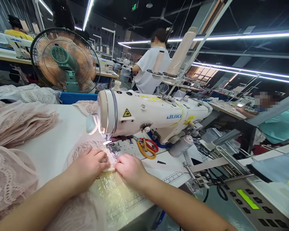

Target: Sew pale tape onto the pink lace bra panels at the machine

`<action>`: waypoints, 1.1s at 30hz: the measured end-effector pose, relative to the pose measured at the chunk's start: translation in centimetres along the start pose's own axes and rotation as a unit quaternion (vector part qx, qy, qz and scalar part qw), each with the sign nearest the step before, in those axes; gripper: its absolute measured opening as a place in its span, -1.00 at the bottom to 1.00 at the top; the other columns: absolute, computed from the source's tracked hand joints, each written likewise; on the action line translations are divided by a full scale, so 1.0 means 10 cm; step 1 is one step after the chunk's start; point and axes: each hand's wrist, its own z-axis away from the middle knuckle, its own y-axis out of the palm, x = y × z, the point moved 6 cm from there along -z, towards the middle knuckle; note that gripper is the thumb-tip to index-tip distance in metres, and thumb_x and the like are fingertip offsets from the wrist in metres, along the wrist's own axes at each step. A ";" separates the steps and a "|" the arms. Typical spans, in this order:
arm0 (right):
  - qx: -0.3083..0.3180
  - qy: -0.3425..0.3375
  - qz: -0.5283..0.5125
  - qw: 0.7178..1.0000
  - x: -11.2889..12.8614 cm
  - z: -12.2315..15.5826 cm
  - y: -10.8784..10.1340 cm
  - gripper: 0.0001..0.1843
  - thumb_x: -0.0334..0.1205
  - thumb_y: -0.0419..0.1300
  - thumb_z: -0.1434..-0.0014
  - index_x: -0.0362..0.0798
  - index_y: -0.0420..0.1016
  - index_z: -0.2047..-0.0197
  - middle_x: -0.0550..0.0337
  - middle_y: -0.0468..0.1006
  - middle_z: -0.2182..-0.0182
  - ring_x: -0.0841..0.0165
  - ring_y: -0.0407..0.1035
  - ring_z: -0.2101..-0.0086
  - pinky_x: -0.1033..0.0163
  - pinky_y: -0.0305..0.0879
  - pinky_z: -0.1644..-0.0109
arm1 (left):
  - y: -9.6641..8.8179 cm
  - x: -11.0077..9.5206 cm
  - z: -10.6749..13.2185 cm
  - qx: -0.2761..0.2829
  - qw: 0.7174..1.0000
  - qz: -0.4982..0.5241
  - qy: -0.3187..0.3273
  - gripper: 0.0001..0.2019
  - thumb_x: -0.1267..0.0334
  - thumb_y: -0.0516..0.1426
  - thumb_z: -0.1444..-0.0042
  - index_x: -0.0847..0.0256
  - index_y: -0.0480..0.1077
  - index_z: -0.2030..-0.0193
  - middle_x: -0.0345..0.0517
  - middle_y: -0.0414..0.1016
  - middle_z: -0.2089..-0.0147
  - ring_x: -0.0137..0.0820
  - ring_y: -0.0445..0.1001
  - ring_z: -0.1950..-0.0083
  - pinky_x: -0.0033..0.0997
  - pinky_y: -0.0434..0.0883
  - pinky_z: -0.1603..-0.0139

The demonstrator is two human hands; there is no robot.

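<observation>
Pale pink lace fabric [86,146] lies under the needle area of a white sewing machine [135,112]. My left hand [89,168] presses on the lace, its fingers bent and thumb drawn in against the cloth edge. Close beside it, my right hand [130,168] pinches the edge of the same lace just in front of the presser foot. The needle itself is too small to make out. Orange-handled scissors [145,150] and a red-handled tool [152,144] rest on the machine bed to the right of my hands.
Piled lace pieces [16,123] cover the table's left side. Behind them stands a large fan [65,61]. A grey thread cone [181,146] sits by the machine, and a control box [252,202] is at lower right. Other people [151,64] are farther back.
</observation>
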 end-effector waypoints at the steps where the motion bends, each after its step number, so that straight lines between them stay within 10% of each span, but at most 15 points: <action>1: 0.005 0.002 0.005 1.000 0.00 -0.02 0.00 -0.88 -0.35 0.20 -0.12 -0.05 0.46 0.45 0.21 0.46 0.42 0.37 0.21 0.39 0.26 0.01 0.40 | 0.02 0.01 0.00 -0.001 1.000 0.001 0.006 -0.52 0.55 0.09 0.04 0.01 0.47 0.01 -0.02 0.45 -0.08 -0.05 0.33 -0.17 0.15 0.21 -0.15; 14: -0.051 0.010 0.040 0.998 0.00 -0.23 -0.03 -0.84 -0.39 0.14 -0.13 -0.08 0.44 0.47 0.16 0.41 0.45 0.32 0.19 0.36 0.19 -0.03 0.32 | 0.04 0.15 -0.08 -0.045 0.995 -0.008 0.093 -0.55 0.53 0.06 -0.04 0.08 0.42 -0.06 -0.07 0.50 -0.08 -0.12 0.32 -0.17 0.03 0.14 -0.24; 33: -0.075 0.022 0.015 0.997 -0.01 -0.14 0.03 -0.89 -0.41 0.10 -0.11 -0.08 0.39 0.28 0.14 0.35 0.34 0.28 0.12 0.30 0.18 -0.09 0.24 | 0.01 0.45 -0.20 -0.017 0.998 -0.040 0.053 -0.61 0.49 0.05 -0.18 0.04 0.44 -0.07 -0.03 0.51 -0.07 -0.07 0.29 -0.22 -0.02 0.27 -0.15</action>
